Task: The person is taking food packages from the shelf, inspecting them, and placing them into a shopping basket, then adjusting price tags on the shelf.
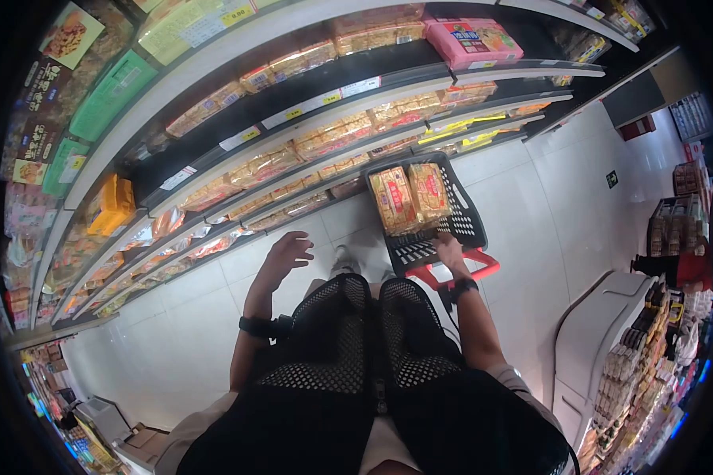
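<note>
A black shopping basket [469, 226] with a red handle [483, 267] stands on the white tiled floor in front of me. Two packs of biscuits [410, 198] lie in it side by side. My right hand [449, 252] rests on the basket's near rim, close to the red handle, fingers closed over the edge. My left hand [285, 255] hangs free to the left of my legs, fingers spread, holding nothing, nearest to the lowest shelf. Both wrists wear black bands.
Long shelves [317, 103] of packed biscuits and snacks run along the left and top. A pink box [471, 41] lies on an upper shelf. A white display stand [610, 332] with small goods is at the right. Open floor tiles lie beyond the basket.
</note>
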Motion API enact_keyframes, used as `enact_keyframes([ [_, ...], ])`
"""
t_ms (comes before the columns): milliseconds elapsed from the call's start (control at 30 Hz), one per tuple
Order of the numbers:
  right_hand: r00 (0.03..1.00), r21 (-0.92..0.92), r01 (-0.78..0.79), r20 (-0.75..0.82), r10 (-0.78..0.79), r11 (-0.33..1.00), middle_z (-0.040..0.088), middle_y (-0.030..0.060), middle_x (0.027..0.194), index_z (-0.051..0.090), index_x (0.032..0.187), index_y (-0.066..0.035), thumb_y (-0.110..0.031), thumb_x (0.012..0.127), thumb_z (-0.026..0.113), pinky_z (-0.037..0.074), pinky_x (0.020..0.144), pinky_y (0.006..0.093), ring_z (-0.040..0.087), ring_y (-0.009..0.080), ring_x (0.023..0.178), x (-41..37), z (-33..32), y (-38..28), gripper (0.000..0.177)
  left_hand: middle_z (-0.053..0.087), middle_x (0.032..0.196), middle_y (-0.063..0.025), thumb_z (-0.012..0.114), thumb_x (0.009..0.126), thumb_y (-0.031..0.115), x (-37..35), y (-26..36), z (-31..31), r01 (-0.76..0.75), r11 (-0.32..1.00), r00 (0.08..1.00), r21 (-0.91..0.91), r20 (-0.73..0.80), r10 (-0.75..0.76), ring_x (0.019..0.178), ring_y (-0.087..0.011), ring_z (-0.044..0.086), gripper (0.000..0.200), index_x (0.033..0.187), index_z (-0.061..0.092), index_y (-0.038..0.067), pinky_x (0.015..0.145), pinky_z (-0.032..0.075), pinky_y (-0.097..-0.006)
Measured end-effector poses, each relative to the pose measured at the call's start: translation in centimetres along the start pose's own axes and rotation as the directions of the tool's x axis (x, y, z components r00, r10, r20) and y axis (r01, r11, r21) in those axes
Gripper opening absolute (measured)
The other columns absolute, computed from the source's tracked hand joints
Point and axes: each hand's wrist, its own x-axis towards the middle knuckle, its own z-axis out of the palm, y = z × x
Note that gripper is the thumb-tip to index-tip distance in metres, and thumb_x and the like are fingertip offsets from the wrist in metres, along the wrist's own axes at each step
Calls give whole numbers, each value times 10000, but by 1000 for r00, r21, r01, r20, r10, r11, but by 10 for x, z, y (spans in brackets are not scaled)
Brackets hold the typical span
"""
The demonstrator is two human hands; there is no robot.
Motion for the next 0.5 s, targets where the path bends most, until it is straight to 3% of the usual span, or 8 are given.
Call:
enact_keyframes([
  [33, 1000, -40, 12, -18, -13, 999, 641, 294, 1030, 632, 1103, 21, -269, 819, 602, 505, 863, 442, 618, 414, 1017, -20, -17, -17, 407, 626, 1112, -111, 592, 948, 273, 1, 4, -1, 7, 1000, 1000, -1, -12, -7, 967, -227, 645, 387, 1258, 512, 56, 822, 536, -348],
  [100, 986, -205, 106, -104, -129, 973, 665, 261, 908, 654, 1037, -16, -220, 810, 608, 520, 804, 471, 640, 426, 907, -41, -27, -12, 309, 632, 1099, -100, 583, 958, 245, 12, 9, -9, -51, 999, 999, 7, -16, 51, 958, -220, 647, 352, 1246, 523, 53, 818, 537, -344],
  [167, 989, -308, 61, -111, -100, 949, 674, 201, 773, 640, 875, -22, -203, 811, 635, 539, 714, 473, 663, 389, 748, -61, -29, -14, 192, 640, 1063, -85, 586, 961, 209, 24, 27, -13, -175, 983, 979, 62, -90, 180, 950, -194, 641, 317, 1226, 542, 41, 816, 536, -328],
  [200, 988, -263, 29, -141, -68, 964, 686, 174, 762, 661, 885, -48, -236, 809, 641, 543, 685, 453, 674, 363, 726, -69, -25, -12, 204, 633, 1063, -67, 608, 935, 172, 37, 32, -24, -271, 959, 954, 85, -111, 279, 942, -184, 639, 286, 1191, 567, 50, 798, 522, -316],
  [233, 989, -348, -2, -138, -49, 937, 692, 139, 722, 687, 845, -75, -283, 801, 647, 546, 673, 439, 680, 341, 707, -76, -21, -12, 217, 625, 1063, -50, 631, 910, 134, 52, 42, -32, -362, 926, 919, 107, -123, 373, 933, -174, 638, 259, 1156, 593, 60, 779, 509, -304],
  [300, 979, -496, 7, -174, -107, 868, 688, 123, 692, 701, 786, -89, -336, 792, 641, 549, 680, 427, 682, 331, 699, -81, -12, -14, 254, 633, 1025, -73, 658, 878, 101, 80, 68, -50, -483, 759, 764, 438, -213, 609, 917, -183, 635, 235, 1103, 621, 44, 726, 509, -292],
  [433, 952, -273, -106, -304, 18, 956, 688, 125, 692, 705, 743, -93, -351, 791, 627, 552, 688, 427, 683, 327, 692, -77, -16, -23, 274, 635, 922, -140, 691, 843, 129, 100, 163, -69, -397, 457, 439, 796, -273, 856, 822, -246, 637, 243, 1049, 631, 16, 650, 509, -339],
  [500, 956, -361, -92, -294, -20, 928, 688, 132, 699, 712, 766, -97, -360, 793, 615, 551, 675, 428, 681, 326, 684, -77, -15, -21, 282, 639, 976, -150, 703, 839, 119, 120, 187, -91, -284, 502, 505, 817, -318, 802, 857, -219, 643, 250, 1063, 627, 36, 727, 506, -310],
])
